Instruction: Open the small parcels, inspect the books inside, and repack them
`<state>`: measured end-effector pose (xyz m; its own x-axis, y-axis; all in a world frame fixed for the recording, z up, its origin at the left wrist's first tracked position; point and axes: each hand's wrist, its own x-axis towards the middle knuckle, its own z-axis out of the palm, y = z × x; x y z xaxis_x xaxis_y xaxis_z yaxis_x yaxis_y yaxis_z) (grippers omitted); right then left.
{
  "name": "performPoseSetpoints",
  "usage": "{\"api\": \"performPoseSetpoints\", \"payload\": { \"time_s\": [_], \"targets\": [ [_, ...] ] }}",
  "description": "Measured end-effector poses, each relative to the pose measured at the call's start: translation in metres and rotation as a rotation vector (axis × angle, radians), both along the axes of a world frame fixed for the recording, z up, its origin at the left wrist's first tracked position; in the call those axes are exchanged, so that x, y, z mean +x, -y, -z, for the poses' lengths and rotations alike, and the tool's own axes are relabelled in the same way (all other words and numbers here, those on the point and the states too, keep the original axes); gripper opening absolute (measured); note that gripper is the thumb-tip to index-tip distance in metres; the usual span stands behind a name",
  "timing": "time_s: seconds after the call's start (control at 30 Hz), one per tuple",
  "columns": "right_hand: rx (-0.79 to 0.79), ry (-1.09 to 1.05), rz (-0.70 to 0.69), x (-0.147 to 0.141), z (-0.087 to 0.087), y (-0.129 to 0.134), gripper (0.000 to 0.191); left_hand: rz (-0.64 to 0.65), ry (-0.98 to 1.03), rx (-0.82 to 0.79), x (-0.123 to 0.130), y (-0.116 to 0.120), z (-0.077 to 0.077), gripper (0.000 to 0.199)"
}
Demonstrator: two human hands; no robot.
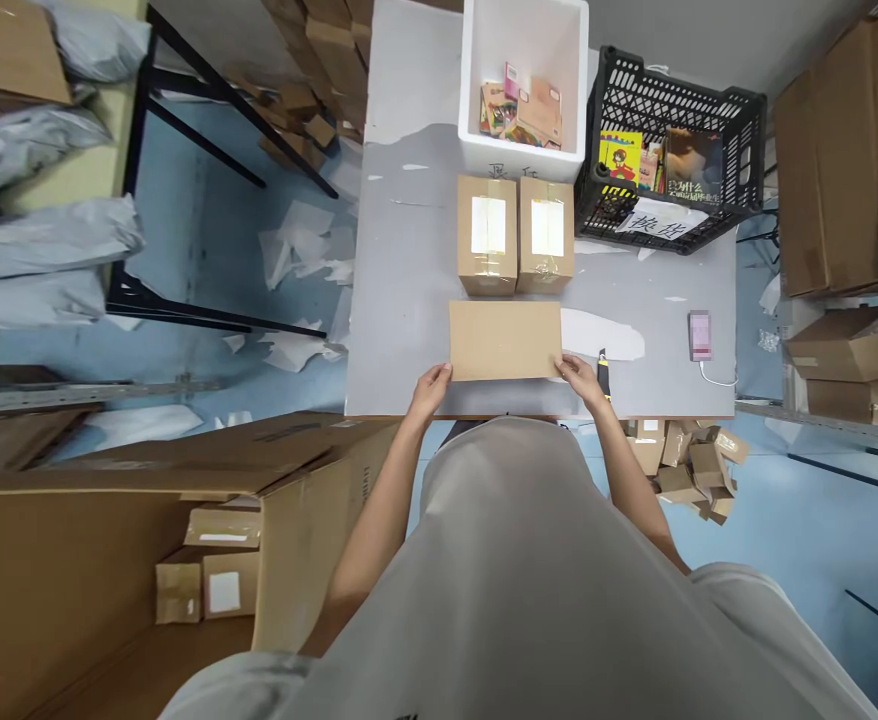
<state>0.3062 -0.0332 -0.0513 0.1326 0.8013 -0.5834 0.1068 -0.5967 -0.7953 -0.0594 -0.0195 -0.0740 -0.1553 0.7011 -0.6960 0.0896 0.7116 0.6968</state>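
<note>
A flat brown cardboard piece [506, 340] lies near the front edge of the grey table. My left hand [431, 388] pinches its lower left corner, and my right hand [580, 378] grips its lower right corner. Just beyond it, two taped brown boxes stand side by side, a left box [488, 235] and a right box [546, 235], each with a white label. A yellow and black cutter [603, 374] rests right beside my right hand.
Behind the boxes are a white foam box [523, 155] and a black crate [679, 225], both holding books. A phone [700, 335] with a cable lies at the table's right. A large open carton [311, 520] stands at lower left, with small boxes inside.
</note>
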Motion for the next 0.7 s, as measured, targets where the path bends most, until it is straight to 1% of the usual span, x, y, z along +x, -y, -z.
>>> {"api": "performPoseSetpoints", "payload": {
  "time_s": [0.1, 0.2, 0.3, 0.37, 0.43, 0.57, 0.63, 0.7],
  "targets": [
    [-0.073, 0.038, 0.042, -0.002, 0.002, 0.010, 0.072, 0.000, 0.026, -0.014, -0.002, 0.010, 0.001, 0.053],
    [-0.089, 0.056, 0.118, -0.008, 0.001, 0.014, 0.074, -0.006, 0.036, 0.000, 0.000, 0.013, -0.002, 0.056],
    [-0.080, 0.065, 0.173, -0.013, -0.007, 0.015, 0.079, -0.014, 0.029, 0.017, 0.002, 0.011, -0.009, 0.058],
    [-0.048, 0.066, 0.156, -0.012, -0.020, 0.017, 0.085, -0.029, 0.009, 0.049, 0.000, 0.009, -0.017, 0.061],
    [0.004, 0.066, 0.131, -0.008, -0.036, 0.020, 0.089, -0.041, 0.006, 0.096, -0.004, 0.008, -0.027, 0.064],
    [0.109, 0.064, 0.138, -0.002, -0.071, 0.020, 0.093, -0.051, 0.073, 0.171, -0.017, 0.006, -0.050, 0.070],
    [0.141, 0.065, 0.149, -0.002, -0.083, 0.015, 0.092, -0.056, 0.095, 0.204, -0.022, 0.004, -0.059, 0.070],
    [0.149, 0.077, 0.144, -0.005, -0.088, 0.010, 0.091, -0.054, 0.103, 0.224, -0.023, 0.000, -0.064, 0.068]
  ]
}}
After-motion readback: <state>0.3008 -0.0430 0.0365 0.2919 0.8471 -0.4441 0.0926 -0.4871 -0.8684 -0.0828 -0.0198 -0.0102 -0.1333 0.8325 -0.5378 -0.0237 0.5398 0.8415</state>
